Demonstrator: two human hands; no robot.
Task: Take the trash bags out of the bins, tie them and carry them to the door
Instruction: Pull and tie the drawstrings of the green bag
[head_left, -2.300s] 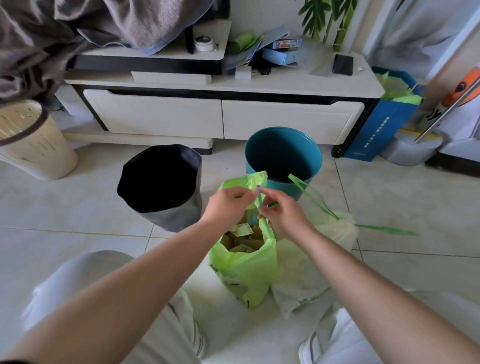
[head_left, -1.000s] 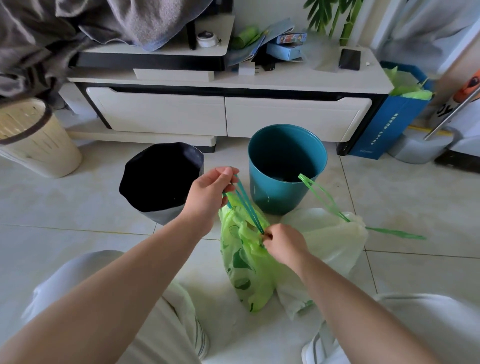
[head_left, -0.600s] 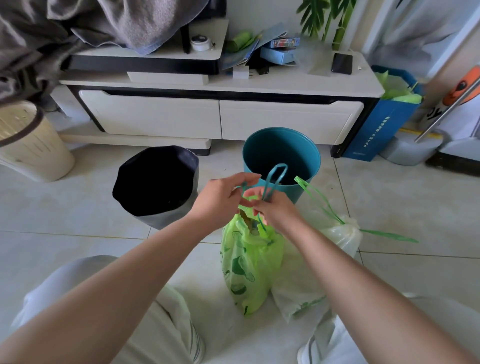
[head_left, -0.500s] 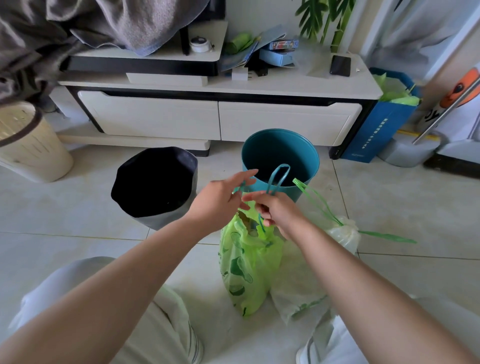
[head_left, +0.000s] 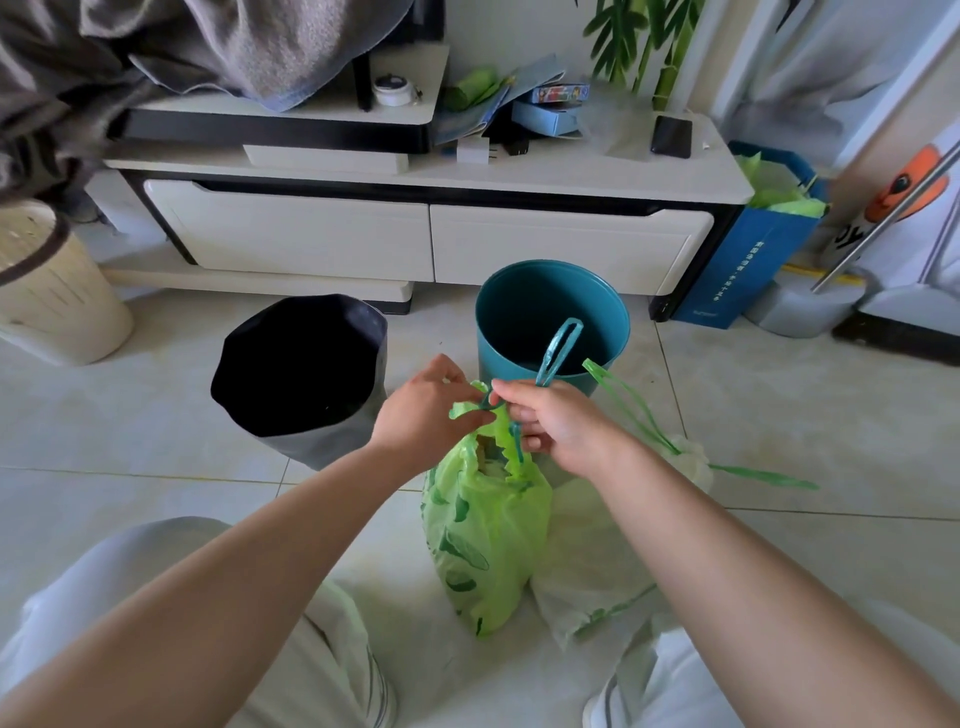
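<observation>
**Pretty clearly someone's living room at home**

This is a lived-in home, most likely the living room. There's a low white TV cabinet (head_left: 426, 239) with two drawers along the wall, and its top is cluttered with everyday stuff: a phone (head_left: 671, 136), small boxes (head_left: 550, 106), papers. A grey blanket (head_left: 171, 47) is slumped over the left end. The floor is pale glossy tiles (head_left: 130, 447), and on it stand household bins: a teal bin (head_left: 551, 322), a black-lined bin (head_left: 301, 374) and a cream basket (head_left: 57, 296) off to the left. A leafy houseplant (head_left: 649, 36) stands behind the cabinet, and a blue paper shopping bag (head_left: 748, 260) is propped against its right end. Nothing commercial about any of it.
</observation>
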